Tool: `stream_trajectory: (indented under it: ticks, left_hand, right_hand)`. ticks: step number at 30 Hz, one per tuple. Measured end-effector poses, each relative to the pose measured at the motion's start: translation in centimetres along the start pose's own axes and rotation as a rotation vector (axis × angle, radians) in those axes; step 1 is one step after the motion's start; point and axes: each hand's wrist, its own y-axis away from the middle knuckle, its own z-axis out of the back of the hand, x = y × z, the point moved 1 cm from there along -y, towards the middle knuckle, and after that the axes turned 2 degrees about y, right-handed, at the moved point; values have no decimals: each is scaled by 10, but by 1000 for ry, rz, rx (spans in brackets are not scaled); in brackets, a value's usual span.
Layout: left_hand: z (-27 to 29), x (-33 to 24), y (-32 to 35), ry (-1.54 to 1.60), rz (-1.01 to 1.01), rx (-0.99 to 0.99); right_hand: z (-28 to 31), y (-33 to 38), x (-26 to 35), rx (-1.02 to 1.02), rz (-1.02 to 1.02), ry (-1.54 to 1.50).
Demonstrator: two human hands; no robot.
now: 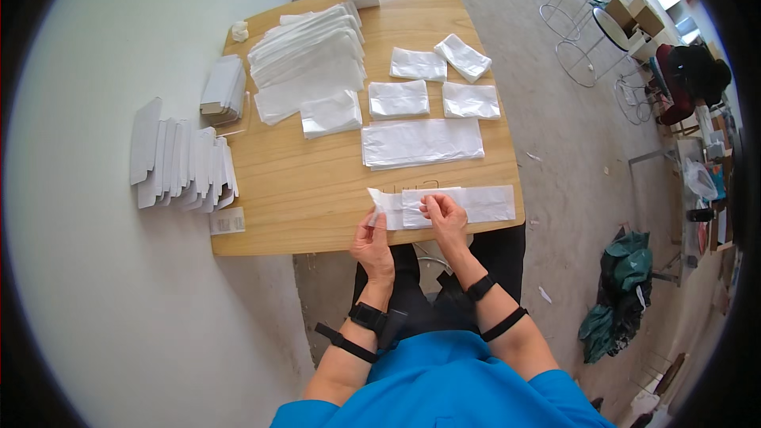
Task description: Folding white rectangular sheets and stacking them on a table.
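Pale wood forms the desk (293,198). At its near edge, the left hand (374,250) has a narrow grip on the raised left end of a white sheet (390,211); the right hand (449,223) pinches above overlapping layers, but I cannot tell whether its grip holds any. Beyond lie a long folded stack (422,143), four smaller bundles (399,100) and a fanned pile (305,51).
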Motion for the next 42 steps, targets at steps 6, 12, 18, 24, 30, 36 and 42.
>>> stream_trajectory:
  ticks: [6,12,18,24,30,36,42]
  left_hand:
    - [-34,-17,17,-547,-474,341]
    - [-41,-10,23,-863,-602,473]
    - [-31,4,4,-997,-626,443]
    - [-29,7,-1,-1080,-544,399]
    - [-27,8,-4,-1123,-549,432]
    - [-27,7,-7,-1159,-594,444]
    - [-29,7,-9,-1182,-502,485]
  right_hand:
    - [0,22,46,-27,4,247]
    - [33,9,40,-261,17,649]
    - [40,-6,27,-288,146,634]
    - [43,-16,19,-209,136,742]
    - [43,-21,17,-211,120,762]
    - [41,-21,16,-215,169,688]
    - [53,-19,24,-194,164,869]
